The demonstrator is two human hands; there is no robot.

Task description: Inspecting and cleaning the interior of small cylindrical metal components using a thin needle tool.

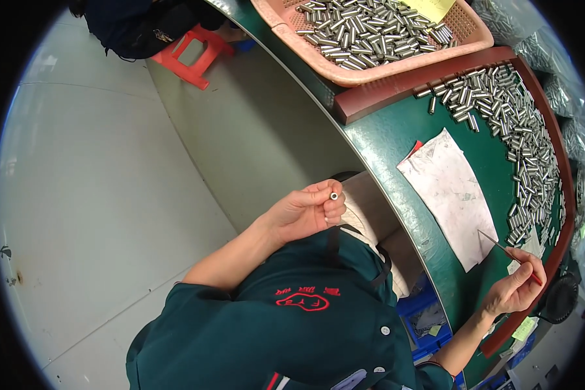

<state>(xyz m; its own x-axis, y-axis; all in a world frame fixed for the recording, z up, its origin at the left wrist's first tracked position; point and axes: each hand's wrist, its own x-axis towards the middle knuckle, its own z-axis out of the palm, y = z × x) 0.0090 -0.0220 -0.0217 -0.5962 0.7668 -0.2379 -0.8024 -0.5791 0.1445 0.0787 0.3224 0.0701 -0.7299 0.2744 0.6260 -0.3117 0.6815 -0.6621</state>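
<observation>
Off the table's edge, over my lap, my left hand [309, 209] pinches a small metal tube [333, 195] between thumb and fingers. The tube's round open end faces up. At the right, my right hand [515, 290] is closed round a thin, pointed metal tool with a red handle [493, 241]. Its tip lies over a smudged white cloth or sheet [450, 195] on the green tabletop; whether it touches cannot be made out. Beyond the sheet, a large heap of short metal tubes [523, 133] spreads along the table.
A pink plastic basket [351, 78] with many metal cylinders and a yellow note stands at the far side. Dark red wooden rails [387, 103] border the work area. Filled clear bags [559, 97] line the right. A red stool [198, 55] and another person are at the far left.
</observation>
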